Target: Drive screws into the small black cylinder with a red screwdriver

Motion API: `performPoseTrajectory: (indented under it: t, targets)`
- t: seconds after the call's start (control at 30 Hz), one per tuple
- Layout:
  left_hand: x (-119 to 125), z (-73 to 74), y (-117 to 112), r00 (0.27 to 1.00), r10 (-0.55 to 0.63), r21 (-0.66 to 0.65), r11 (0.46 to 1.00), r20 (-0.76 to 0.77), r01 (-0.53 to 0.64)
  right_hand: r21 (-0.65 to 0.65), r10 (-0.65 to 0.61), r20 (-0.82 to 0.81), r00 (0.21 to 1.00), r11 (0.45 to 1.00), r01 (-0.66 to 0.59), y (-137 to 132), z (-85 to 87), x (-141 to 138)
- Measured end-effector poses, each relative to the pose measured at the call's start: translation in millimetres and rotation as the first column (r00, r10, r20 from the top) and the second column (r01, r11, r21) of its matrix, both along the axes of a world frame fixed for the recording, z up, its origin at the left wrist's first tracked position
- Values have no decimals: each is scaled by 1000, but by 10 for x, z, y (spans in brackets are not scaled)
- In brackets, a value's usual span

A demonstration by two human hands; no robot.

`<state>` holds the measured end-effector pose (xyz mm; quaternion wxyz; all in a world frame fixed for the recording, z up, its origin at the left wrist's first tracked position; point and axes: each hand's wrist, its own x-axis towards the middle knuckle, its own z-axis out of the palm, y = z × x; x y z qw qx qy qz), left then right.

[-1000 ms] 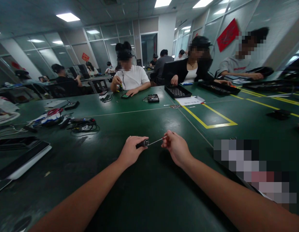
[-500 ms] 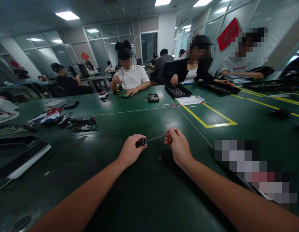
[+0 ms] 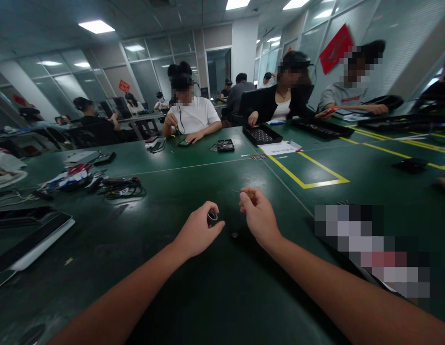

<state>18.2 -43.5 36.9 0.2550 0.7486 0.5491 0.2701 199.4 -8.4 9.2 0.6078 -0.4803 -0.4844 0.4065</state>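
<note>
My left hand is closed around a short black screwdriver handle whose open metal end points toward me. My right hand pinches a thin metal bit that sticks out to the left of its fingers. The bit is separate from the handle, with a gap between the two hands. A tiny dark part lies on the green table between my hands.
A tangle of cables and tools lies at the left, with flat dark devices near the left edge. Yellow tape marks a rectangle ahead right. Black trays and several seated people are across the table.
The bit has come out of the handle: my right hand pulled it away and now holds it alone. My left hand has turned the handle's open end toward me.
</note>
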Motion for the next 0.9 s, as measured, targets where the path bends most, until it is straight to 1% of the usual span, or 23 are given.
performPoseTrajectory:
  t: [0.1,0.17,0.27,0.33,0.4,0.47,0.5,0.6,0.7,0.8,0.9]
  targets:
    - [103,65,-79,992,-102,-69,993,-77,97,11,2,-7,1000,1000,-2,27,-21,1]
    - [161,69,-113,976,-161,-106,984,-144,146,14,6,-12,1000,1000,-6,30,-23,-1]
    - [225,36,-121,945,-204,-170,972,-256,164,10,20,0,1000,1000,-20,13,-14,-6]
    - [253,10,-96,916,-247,-181,963,-315,198,2,31,10,999,1000,-31,-1,-2,-9]
    - [268,-5,-56,887,-308,-168,950,-344,265,-2,37,17,999,999,-37,-12,12,-12]
    - [262,-5,-15,872,-348,-153,937,-343,314,-1,38,18,999,999,-38,-17,26,-15]
    - [248,1,3,876,-352,-148,936,-331,320,-1,37,19,999,999,-37,-18,32,-17]
    - [153,27,46,914,-323,-143,945,-247,295,-7,35,25,999,999,-35,-20,42,-19]
    - [-16,49,94,960,-238,-175,961,-145,212,-14,49,45,998,999,-48,-22,35,-16]
    - [-230,59,160,993,-110,-271,958,-53,92,-25,62,62,996,998,-61,-22,15,-9]
    - [-476,62,230,994,79,-358,932,79,-46,-34,67,77,995,997,-65,-20,0,-4]
